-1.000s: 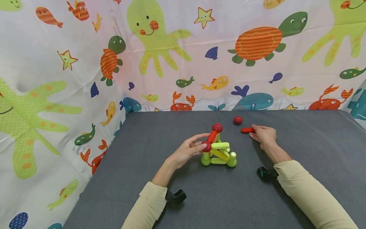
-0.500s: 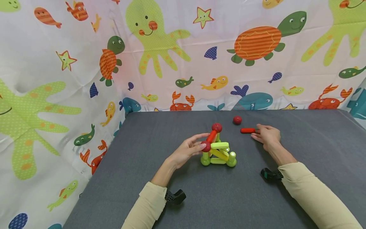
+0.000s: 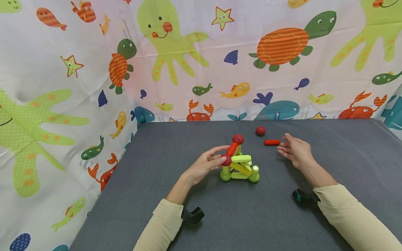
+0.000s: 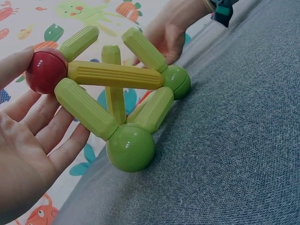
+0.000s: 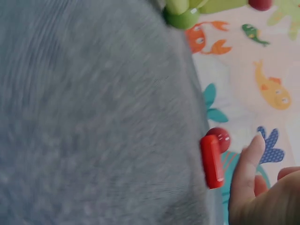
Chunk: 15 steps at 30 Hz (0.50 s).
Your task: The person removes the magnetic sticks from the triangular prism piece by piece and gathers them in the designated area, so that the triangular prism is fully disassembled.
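Head view, backdrop: a sea-creature curtain (image 3: pixel 194 59) hangs behind and to the left of the table, printed with octopuses, turtles, crabs and fish; I can read no writing on it.
Table: grey cloth table (image 3: pixel 220 216) fills the lower part of the view, and everything rests on it.
Sleeves: both forearms come in from 6 o'clock in cream sleeves (image 3: pixel 163 226), each with a black wrist mount.
Rod-and-ball structure: the magnetic rod-and-ball structure (image 3: pixel 238 164) stands at the table's centre, with green rods on green balls below and a red rod running from one red ball up to another; I judge the wide green base is what keeps it standing.
Left hand: the left hand (image 3: pixel 205 164) cups the structure from 9 o'clock, thumb and curved fingers pinching the lower red ball (image 4: pixel 46 70), probably to steady that corner.
Right hand: the right hand (image 3: pixel 295 150) hovers just off the cloth at the structure's 2 o'clock, fingers loosely straight and holding nothing; its fingertips are near the loose rod, not touching.
Loose red rod: the loose red rod (image 3: pixel 272 142) lies flat, lengthwise toward the fingertips, at the structure's 1 o'clock.
Loose red ball: the loose red ball (image 3: pixel 260 131) sits just beyond the rod, toward 12 o'clock, close by it.
Markings: no brand, label or lettering shows on any piece; the rods bear only moulded ribs.
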Each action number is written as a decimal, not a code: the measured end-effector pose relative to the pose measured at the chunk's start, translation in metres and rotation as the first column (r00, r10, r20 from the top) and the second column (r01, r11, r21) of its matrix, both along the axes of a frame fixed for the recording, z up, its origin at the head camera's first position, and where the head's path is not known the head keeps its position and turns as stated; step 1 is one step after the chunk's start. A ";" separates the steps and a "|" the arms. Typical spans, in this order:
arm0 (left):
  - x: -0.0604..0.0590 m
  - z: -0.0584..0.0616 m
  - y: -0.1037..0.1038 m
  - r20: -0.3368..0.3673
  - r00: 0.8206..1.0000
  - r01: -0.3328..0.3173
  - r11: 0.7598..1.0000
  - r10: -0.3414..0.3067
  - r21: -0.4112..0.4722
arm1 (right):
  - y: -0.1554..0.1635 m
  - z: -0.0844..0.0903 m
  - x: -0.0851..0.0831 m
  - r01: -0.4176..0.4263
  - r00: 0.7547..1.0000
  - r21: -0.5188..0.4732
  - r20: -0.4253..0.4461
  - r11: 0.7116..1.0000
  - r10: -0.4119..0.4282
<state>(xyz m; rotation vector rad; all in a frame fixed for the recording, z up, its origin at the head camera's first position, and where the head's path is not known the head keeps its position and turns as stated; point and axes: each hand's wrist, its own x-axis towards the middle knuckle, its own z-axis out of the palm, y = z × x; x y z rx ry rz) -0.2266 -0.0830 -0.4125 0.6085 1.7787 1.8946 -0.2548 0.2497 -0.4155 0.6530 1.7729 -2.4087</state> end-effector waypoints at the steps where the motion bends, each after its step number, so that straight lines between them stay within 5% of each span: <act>1: 0.000 0.000 0.000 0.000 1.000 0.000 1.000 0.000 0.000 | 0.001 0.001 0.001 -0.030 1.000 -0.019 -0.003 0.999 0.030; 8: -0.001 -0.001 -0.001 -0.001 1.000 0.008 1.000 -0.008 0.006 | 0.001 0.010 0.011 -0.222 0.975 -0.044 0.001 0.974 0.222; 15: 0.000 0.000 -0.001 -0.007 1.000 0.011 1.000 -0.011 0.006 | -0.002 0.014 0.020 -0.293 0.955 -0.109 0.005 0.950 0.296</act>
